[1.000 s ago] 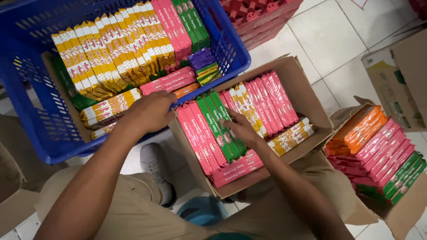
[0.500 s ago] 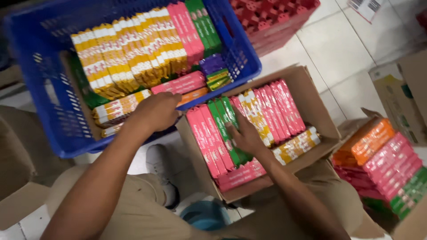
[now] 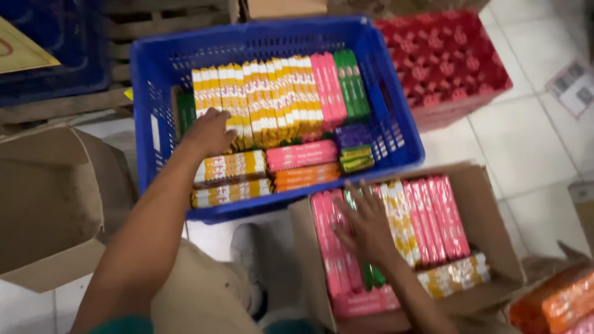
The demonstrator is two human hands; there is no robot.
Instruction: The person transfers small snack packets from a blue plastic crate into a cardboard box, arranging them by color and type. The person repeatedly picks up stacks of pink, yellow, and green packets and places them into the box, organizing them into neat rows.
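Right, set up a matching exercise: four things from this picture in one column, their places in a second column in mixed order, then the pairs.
Things:
1. left hand
2. right hand
3. red plastic crate
4. empty brown cardboard box

Places:
A. on the packs inside the open cardboard box
B. far left, beside the blue plastic crate
C. on the yellow packs in the blue crate
D. right of the blue crate, on the tiled floor

Pairs: 1-C, 2-A, 3-D, 4-B
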